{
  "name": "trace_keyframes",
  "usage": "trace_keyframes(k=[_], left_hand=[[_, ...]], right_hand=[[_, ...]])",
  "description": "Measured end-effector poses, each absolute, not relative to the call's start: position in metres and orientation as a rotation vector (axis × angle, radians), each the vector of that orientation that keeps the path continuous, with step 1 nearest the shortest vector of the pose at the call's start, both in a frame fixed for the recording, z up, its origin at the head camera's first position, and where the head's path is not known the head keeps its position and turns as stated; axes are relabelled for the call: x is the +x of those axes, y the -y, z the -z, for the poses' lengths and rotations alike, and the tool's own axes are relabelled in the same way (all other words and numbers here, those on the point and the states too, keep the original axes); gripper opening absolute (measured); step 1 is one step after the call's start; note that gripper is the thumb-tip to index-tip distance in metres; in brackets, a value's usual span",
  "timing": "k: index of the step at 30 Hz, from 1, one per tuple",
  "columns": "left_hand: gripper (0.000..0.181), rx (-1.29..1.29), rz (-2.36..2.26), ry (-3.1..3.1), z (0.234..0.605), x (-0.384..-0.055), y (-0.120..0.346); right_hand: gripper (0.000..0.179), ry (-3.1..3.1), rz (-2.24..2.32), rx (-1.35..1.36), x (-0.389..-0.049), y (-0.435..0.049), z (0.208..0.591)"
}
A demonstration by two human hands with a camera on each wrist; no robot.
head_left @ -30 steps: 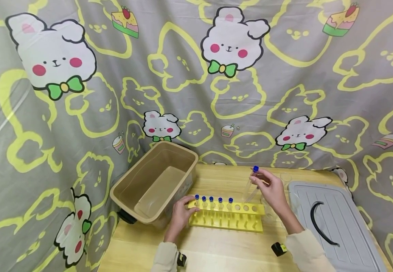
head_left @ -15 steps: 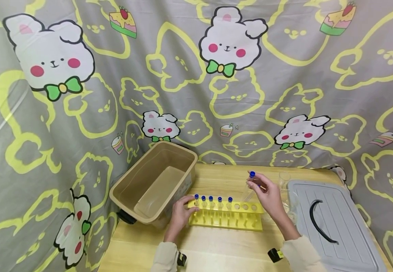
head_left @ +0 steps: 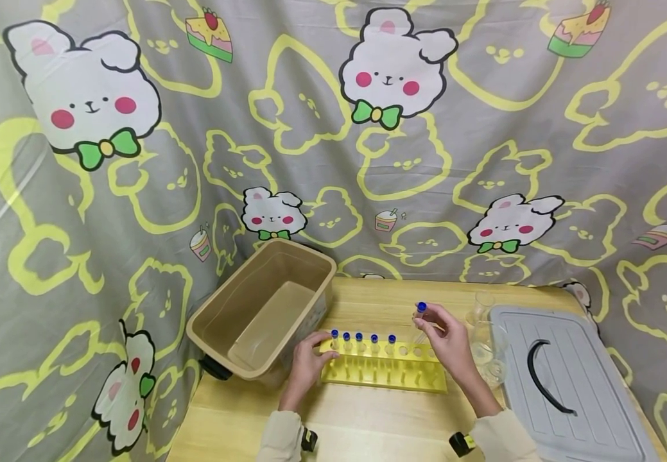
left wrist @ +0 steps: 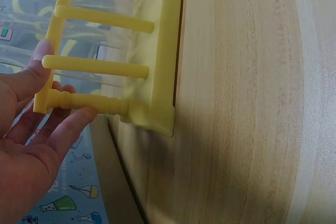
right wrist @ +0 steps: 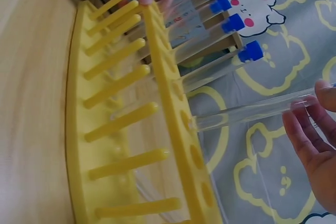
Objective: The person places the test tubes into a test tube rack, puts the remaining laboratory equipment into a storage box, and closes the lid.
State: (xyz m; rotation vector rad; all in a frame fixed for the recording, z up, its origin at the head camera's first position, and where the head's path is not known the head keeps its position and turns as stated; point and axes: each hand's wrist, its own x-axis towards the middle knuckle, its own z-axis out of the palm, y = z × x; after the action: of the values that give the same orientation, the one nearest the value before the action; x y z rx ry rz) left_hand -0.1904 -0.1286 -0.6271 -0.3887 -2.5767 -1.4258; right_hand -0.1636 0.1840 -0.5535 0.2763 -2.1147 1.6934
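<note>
Right hand (head_left: 449,340) pinches a clear tube (right wrist: 247,114) below its blue cap, lower end at the hole beside the five seated tubes (head_left: 359,337); whether it has entered, we cannot tell. Left hand (head_left: 306,361) grips the left end of the yellow rack (head_left: 382,372), which stands on the tabletop (head_left: 368,423). We judge it best to brace there, align the tube with the hole, then lower gently, releasing once seated.

right wrist cam chops off the right hand (right wrist: 319,161) and the cap (head_left: 422,307) of the held tube (right wrist: 252,109), clear glassware (head_left: 483,350) is too faint to make out
</note>
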Motion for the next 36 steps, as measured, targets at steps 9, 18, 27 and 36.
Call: trace_keyframes(k=[9, 18, 27, 36], left_hand=[[0.041, -0.384, 1.4, 2.589, 0.627, -0.191, 0.128], [0.042, -0.351, 1.387, 2.63, 0.627, -0.191, 0.129], [0.042, -0.334, 1.419, 2.63, 0.626, -0.191, 0.129], [0.042, -0.383, 1.378, 2.612, 0.627, -0.192, 0.13]], right_hand=[[0.025, 2.152, -1.672, 0.288, -0.163, -0.182, 0.574], [0.025, 2.188, -1.647, 0.287, -0.161, -0.178, 0.588], [0.028, 2.199, -1.596, 0.267, -0.157, -0.172, 0.589], [0.027, 2.207, -1.544, 0.329, -0.144, -0.162, 0.567]])
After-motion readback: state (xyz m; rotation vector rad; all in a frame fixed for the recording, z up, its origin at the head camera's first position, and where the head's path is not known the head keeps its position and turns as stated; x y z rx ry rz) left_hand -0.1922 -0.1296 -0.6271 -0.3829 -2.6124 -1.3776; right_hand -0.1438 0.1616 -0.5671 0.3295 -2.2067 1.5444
